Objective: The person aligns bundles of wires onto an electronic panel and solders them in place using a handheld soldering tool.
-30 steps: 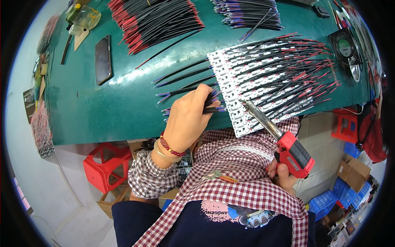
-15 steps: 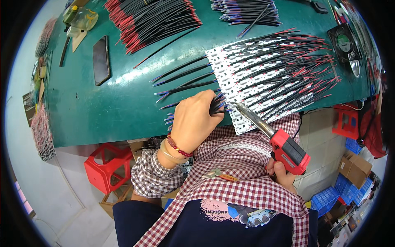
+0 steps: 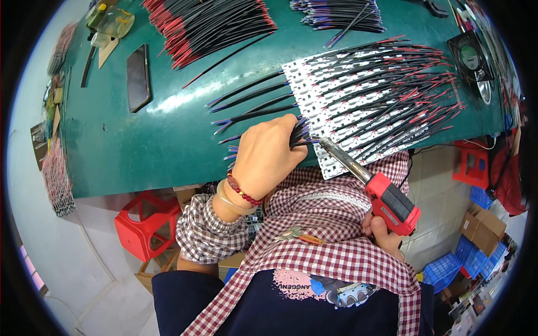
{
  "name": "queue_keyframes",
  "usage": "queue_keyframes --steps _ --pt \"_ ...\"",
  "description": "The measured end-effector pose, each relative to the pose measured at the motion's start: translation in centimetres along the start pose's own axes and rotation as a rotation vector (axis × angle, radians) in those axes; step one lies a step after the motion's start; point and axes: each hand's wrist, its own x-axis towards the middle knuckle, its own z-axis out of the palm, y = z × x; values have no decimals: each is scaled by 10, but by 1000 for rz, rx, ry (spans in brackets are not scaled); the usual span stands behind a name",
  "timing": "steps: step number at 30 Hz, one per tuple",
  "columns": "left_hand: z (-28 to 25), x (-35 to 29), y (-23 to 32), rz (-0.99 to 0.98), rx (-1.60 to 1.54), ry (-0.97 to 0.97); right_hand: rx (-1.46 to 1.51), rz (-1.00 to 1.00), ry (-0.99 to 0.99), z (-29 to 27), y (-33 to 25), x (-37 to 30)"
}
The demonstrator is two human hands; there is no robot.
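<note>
My left hand [image 3: 268,150], with a red bead bracelet and a pale bangle at the wrist, is closed around a small bunch of black wires [image 3: 300,134] with blue ends, by the left edge of a white panel of small boards [image 3: 307,101]. My right hand [image 3: 385,236] grips a red and black soldering gun [image 3: 392,203] from below. Its metal tip reaches the panel edge beside the held wire ends; whether it touches them I cannot tell. Black wires with red ends [image 3: 392,106] fan out rightward across the panel, and several others stick out to its left.
On the green table [image 3: 134,151] lie a phone [image 3: 138,78], a pile of red-ended wires [image 3: 213,28] and a pile of blue-ended wires [image 3: 339,14]. A black fan [image 3: 469,56] stands at the right. Red stools [image 3: 147,225] and blue crates [image 3: 443,271] are below.
My left hand has shifted slightly up along the panel edge. The soldering gun has moved a little left, its tip staying by the panel edge.
</note>
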Motion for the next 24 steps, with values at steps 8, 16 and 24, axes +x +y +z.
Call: queue_keyframes --steps 8,16,24 --pt "0 1 -2 8 -10 -22 33 34 -55 -5 6 -4" --pt "0 2 -2 18 4 -32 -74 -17 -50 -6 8 -1" --pt "-3 3 0 23 18 -53 -1 -14 -6 0 -5 -1"
